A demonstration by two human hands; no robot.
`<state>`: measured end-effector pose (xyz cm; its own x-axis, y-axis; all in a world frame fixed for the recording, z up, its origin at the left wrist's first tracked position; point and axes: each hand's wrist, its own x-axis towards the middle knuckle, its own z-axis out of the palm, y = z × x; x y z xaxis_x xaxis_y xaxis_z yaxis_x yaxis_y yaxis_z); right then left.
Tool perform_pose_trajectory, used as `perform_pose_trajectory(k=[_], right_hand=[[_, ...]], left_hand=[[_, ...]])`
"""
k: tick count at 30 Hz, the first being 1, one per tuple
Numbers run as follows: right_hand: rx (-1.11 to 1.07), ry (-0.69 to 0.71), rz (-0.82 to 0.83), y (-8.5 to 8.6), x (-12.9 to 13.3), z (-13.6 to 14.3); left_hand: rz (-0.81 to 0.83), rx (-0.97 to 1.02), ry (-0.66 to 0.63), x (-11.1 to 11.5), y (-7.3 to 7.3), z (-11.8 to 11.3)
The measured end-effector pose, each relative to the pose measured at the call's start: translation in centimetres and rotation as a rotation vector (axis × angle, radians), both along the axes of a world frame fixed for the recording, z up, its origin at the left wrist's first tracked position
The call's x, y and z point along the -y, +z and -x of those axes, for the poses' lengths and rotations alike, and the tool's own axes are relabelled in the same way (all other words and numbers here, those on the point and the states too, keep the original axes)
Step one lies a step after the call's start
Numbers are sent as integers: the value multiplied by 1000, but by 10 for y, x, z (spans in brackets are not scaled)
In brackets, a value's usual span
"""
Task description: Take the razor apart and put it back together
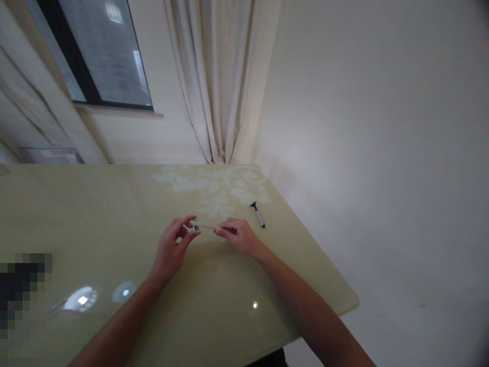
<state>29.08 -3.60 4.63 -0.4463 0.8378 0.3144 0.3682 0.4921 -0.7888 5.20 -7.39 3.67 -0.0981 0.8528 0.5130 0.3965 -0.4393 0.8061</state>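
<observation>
Near the middle of the glossy table [229, 275], my left hand [173, 244] pinches a small dark green piece [196, 224] between its thumb and fingers. My right hand [239, 234] grips one end of a thin pale stick [207, 226]. The stick's far end touches or overlaps the green piece; exactly how they meet is too small to tell. Beyond my right hand, a razor [260, 216] with a grey handle and black head lies on the table.
A pale curtain [217, 76] hangs behind the table's far edge, with a window [103, 51] to its left. A white wall [374, 153] runs along the right side. A pixelated dark object [19, 285] is at the left edge.
</observation>
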Motion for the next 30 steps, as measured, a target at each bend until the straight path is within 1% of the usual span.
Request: perform_pose_trajectory(k=[5,8,12,17,21,25,26,30], right_hand=[[3,-68,16,1,0,0],[7,-40,32,0,-1,0],[-5,-69,9,0,-1,0],[-24,-25,1,1,-1,0],[4,-95,-3,1,-1,0],[-6,-36,19,1,0,2],[0,-39,16,1,0,2],[12,-123,-10,1,-2,0]], left_hand=[[18,7,-2,0,1,-1],[13,3,-9,-1,0,-1],[12,-2,-8,-1,-3,0],[5,-3,-18,-1,-3,1],[11,4,-9,-2,-3,1],[7,-5,-12,-2,-4,1],[7,-5,-10,-2,-4,1],[23,-1,-11,-1,-5,1]])
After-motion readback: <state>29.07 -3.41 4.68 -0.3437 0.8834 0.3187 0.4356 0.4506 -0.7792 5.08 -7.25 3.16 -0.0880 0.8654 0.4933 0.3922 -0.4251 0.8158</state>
